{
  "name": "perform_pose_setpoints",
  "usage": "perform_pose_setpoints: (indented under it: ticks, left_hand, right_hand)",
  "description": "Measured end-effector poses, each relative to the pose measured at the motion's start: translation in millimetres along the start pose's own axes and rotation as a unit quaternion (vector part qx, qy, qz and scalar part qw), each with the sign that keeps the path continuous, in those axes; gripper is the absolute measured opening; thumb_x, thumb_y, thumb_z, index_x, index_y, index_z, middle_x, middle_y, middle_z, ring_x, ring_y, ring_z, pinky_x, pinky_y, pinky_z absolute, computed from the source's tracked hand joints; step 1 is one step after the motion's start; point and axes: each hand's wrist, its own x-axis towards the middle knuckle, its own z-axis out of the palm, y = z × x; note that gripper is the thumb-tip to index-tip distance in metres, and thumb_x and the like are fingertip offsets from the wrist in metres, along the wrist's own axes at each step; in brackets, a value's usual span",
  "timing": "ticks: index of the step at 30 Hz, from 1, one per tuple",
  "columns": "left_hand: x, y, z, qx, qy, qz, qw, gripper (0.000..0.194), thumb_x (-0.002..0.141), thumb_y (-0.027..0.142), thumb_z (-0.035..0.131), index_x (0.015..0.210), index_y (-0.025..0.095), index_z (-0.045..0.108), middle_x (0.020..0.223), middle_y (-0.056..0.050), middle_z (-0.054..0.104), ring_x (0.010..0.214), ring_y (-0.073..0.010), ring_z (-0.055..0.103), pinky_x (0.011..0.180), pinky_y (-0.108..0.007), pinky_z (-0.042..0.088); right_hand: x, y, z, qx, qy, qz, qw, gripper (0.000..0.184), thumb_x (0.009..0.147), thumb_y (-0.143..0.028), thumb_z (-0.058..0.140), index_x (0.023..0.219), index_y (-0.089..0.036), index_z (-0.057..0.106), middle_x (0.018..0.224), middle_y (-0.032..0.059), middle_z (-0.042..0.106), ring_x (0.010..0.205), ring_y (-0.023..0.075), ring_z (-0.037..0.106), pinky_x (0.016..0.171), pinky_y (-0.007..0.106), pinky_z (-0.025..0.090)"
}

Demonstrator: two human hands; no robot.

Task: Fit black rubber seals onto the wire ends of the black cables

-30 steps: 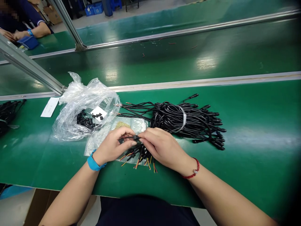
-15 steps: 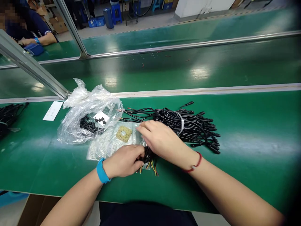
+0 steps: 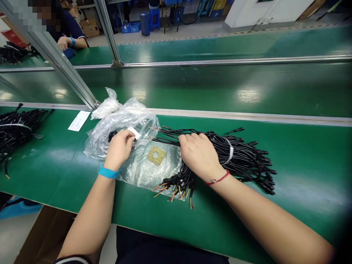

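Note:
My left hand [image 3: 119,146] is at the mouth of a clear plastic bag [image 3: 137,112], its fingers pinched at the edge of a small white paper [image 3: 134,132]. What lies between the fingertips is hidden. Small black parts [image 3: 112,135] show in the bag behind the hand, mostly covered. My right hand [image 3: 200,156] is closed over black cables [image 3: 187,172], knuckles up. Their stripped ends, with red, yellow and other coloured wires [image 3: 173,189], point toward me. Beside that hand lies a large bundle of black cables [image 3: 247,157] held by a white tie [image 3: 230,151].
A yellow sponge [image 3: 156,155] with a hole lies on a flat clear bag [image 3: 137,172]. Another cable bundle [image 3: 16,132] and a white slip [image 3: 79,121] are at left. A metal post [image 3: 68,77] rises behind. Across the bench sits a co-worker [image 3: 70,27].
My left hand has left the cable ends and moved left and up to the open bag. My right hand stays on the cables, and their coloured wire ends are now uncovered. The view has shifted left.

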Motion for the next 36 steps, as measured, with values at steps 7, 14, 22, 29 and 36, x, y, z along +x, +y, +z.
perform_pose_setpoints:
  ticks: [7,14,22,29,36]
  left_hand:
    - [2.1,-5.4,21.8,0.171,-0.030,0.019,0.985,0.016,0.080,0.016,0.050,0.092,0.018,0.061,0.089,-0.009,0.060,0.086,-0.0259,0.057,0.076,-0.035,0.044]
    - [-0.2,1.9,18.8,0.040,0.048,0.005,0.998,0.010,0.080,0.017,0.051,0.090,0.018,0.054,0.079,-0.004,0.058,0.073,-0.0193,0.056,0.069,-0.032,0.044]
    - [-5.2,15.3,19.6,-0.077,0.056,0.028,0.995,0.010,0.079,0.018,0.053,0.089,0.019,0.055,0.077,-0.001,0.057,0.067,-0.0140,0.054,0.064,-0.027,0.043]
    - [-8.2,23.7,19.2,-0.124,0.036,0.023,0.991,0.012,0.080,0.017,0.052,0.091,0.018,0.057,0.078,-0.001,0.058,0.066,-0.0129,0.053,0.063,-0.026,0.043]
    - [-11.2,31.1,17.2,-0.202,0.008,0.020,0.979,0.012,0.081,0.019,0.053,0.090,0.017,0.060,0.080,-0.002,0.061,0.069,-0.0130,0.053,0.064,-0.025,0.043]
  right_hand:
    - [-16.5,-8.8,7.3,0.165,0.073,-0.114,0.977,0.017,0.089,-0.018,0.047,0.082,-0.015,0.062,0.075,0.0050,0.062,0.071,0.0186,0.053,0.067,0.031,0.034]
    - [-38.2,-19.3,22.6,0.272,0.081,-0.129,0.950,0.023,0.092,-0.017,0.041,0.102,-0.014,0.062,0.082,0.0052,0.065,0.074,0.0162,0.058,0.070,0.029,0.044]
    - [-30.3,-28.1,20.3,0.164,-0.003,-0.089,0.982,0.017,0.085,-0.011,0.050,0.091,-0.017,0.065,0.075,0.0035,0.062,0.070,0.0165,0.057,0.060,0.026,0.039]
    - [-22.2,-25.7,16.3,0.154,-0.080,-0.049,0.984,0.022,0.091,-0.012,0.041,0.091,-0.015,0.062,0.078,0.0047,0.067,0.071,0.0161,0.063,0.060,0.025,0.039]
    - [-20.9,-26.4,13.3,0.116,-0.104,-0.080,0.985,0.028,0.085,-0.007,0.043,0.107,-0.018,0.057,0.075,0.0038,0.067,0.061,0.0138,0.062,0.050,0.023,0.032]
